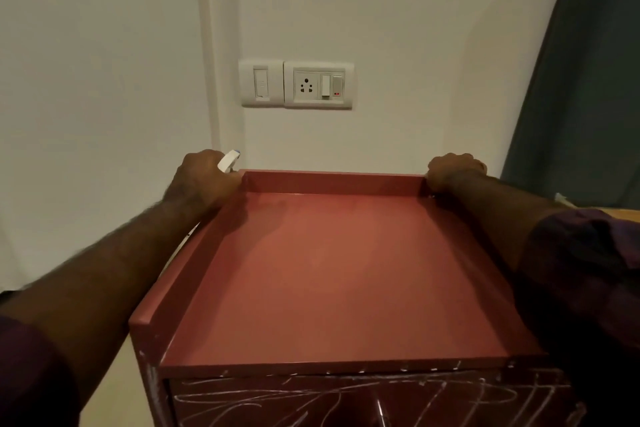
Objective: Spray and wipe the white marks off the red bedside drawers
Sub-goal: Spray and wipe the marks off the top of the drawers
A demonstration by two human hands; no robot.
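Head view: left hand (204,177) is clamping spray bottle (228,161) against bedside drawers (329,270), right hand (453,172) gripping opposite rear corner; bottle could slip.

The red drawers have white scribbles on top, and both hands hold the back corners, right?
No, the head view shows the white scribbles on the front of the red drawers, not on top. The left hand and right hand hold the back corners.
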